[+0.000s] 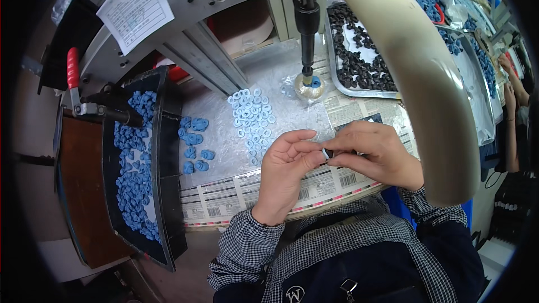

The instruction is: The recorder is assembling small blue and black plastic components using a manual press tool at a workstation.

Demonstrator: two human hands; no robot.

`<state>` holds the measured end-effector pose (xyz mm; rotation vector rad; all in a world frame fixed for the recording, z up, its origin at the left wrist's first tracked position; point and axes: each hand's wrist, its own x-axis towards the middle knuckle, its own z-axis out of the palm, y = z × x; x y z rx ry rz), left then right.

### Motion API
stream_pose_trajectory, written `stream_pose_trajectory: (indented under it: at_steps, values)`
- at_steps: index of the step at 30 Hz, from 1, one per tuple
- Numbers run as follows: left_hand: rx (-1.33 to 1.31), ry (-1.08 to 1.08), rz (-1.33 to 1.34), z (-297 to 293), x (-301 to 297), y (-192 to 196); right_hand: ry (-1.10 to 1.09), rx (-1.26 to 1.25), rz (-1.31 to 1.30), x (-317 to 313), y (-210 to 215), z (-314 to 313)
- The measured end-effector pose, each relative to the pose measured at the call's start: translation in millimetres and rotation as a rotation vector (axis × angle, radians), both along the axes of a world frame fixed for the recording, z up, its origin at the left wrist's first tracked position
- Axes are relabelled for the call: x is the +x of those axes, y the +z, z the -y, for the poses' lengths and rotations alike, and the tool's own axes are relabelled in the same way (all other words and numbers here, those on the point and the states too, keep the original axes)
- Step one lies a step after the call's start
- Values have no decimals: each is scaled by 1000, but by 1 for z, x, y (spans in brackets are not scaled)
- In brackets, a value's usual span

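Left hand (pixel 287 164) and right hand (pixel 375 148) both pinched at the fingertips. Small pale-and-dark piece (pixel 327 154) gripped between them; its outline is mostly covered. Judgement: the pinch should stay light, the edges squared by feel before pressure is applied evenly with both thumbs. Pale-blue rings (pixel 254 115) lie ahead-left of the hands, within easy reach; spindle (pixel 307 25) stands directly ahead.

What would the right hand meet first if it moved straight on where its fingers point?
Likely the left hand, almost at once: it faces the right hand across the small piece; exact contact is unclear.
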<state>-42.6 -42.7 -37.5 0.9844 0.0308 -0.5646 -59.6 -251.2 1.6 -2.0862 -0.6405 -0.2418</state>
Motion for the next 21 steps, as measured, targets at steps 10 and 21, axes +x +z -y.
stream_pose_trajectory:
  at_steps: [10, 21]
  values:
    - [783, 283, 617, -65, 42, 19, -100, -104, 32, 6, 17, 9]
    - [1767, 272, 1202, -130, 89, 15, -280, -93, 24, -7, -13, 48]
